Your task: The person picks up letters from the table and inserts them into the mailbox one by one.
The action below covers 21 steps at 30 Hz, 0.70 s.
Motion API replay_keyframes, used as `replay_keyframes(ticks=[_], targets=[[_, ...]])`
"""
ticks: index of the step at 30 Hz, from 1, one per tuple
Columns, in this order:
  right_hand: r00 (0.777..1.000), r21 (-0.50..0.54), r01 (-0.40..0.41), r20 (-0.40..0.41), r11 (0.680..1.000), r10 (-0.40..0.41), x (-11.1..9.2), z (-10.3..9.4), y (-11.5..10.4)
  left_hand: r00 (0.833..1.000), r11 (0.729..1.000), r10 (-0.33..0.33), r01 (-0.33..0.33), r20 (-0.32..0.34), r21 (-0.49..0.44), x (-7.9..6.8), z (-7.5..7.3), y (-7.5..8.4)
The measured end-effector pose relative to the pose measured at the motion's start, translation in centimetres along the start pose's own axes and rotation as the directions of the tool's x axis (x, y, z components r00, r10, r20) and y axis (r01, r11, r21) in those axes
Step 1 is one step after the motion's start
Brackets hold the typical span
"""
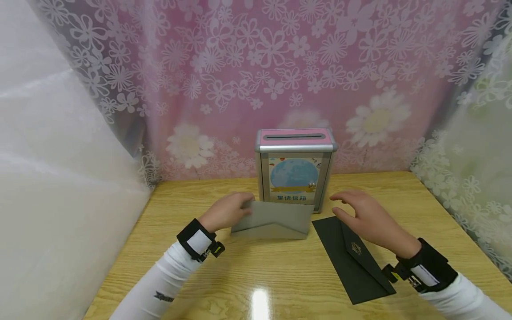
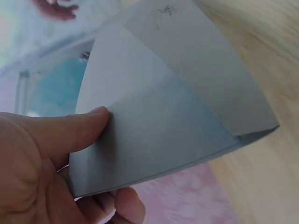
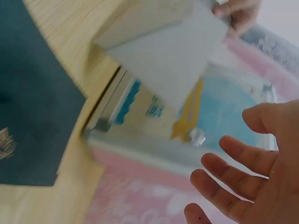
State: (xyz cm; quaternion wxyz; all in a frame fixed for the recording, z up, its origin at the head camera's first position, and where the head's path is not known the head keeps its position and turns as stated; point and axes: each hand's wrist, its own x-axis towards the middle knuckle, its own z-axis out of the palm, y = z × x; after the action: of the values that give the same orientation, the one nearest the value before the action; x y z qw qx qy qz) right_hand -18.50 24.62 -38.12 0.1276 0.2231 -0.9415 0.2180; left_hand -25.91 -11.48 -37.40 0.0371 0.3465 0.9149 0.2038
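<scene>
A grey envelope (image 1: pixel 276 218) is pinched at its left end by my left hand (image 1: pixel 227 210), the thumb on the flap side and the fingers behind, as the left wrist view shows. It is held up in front of the letter box (image 1: pixel 297 144), which has a pink top with a slot and a picture of a blue globe. My right hand (image 1: pixel 370 220) hovers above a black envelope (image 1: pixel 352 266), its fingers spread apart and holding nothing. The black envelope lies on the table with its gold-stamped flap facing up.
The wooden table (image 1: pixel 224 284) ends at a pink flowered curtain (image 1: pixel 224 89) behind the letter box. White sheeting (image 1: pixel 68 178) hangs along the left side, and a pale floral curtain (image 1: pixel 472 178) borders the right.
</scene>
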Motion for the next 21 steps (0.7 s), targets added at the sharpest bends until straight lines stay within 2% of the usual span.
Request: replay_keyframes(ticks=[4,8,15,21], targets=[[0.992,-0.085,0.125,-0.02,0.988,-0.128,1.0,0.3,-2.0,0.998,0.997,0.051,-0.049,-0.023,0.061,0.1,-0.8,2.0],[0.981,-0.121,0.191,-0.002,0.974,-0.193,2.1,0.5,-3.6,0.996,0.993,0.077,-0.073,-0.041,0.096,0.1,-1.4,3.6],[0.966,-0.066,0.257,0.041,0.964,-0.254,3.4,1.0,-5.0,0.98,0.969,0.186,-0.171,-0.073,0.178,0.3,-2.1,5.8],[0.972,-0.036,0.235,0.034,0.971,-0.234,3.3,0.8,-5.5,0.97,0.959,0.208,-0.176,-0.128,0.222,0.5,-2.2,6.7]])
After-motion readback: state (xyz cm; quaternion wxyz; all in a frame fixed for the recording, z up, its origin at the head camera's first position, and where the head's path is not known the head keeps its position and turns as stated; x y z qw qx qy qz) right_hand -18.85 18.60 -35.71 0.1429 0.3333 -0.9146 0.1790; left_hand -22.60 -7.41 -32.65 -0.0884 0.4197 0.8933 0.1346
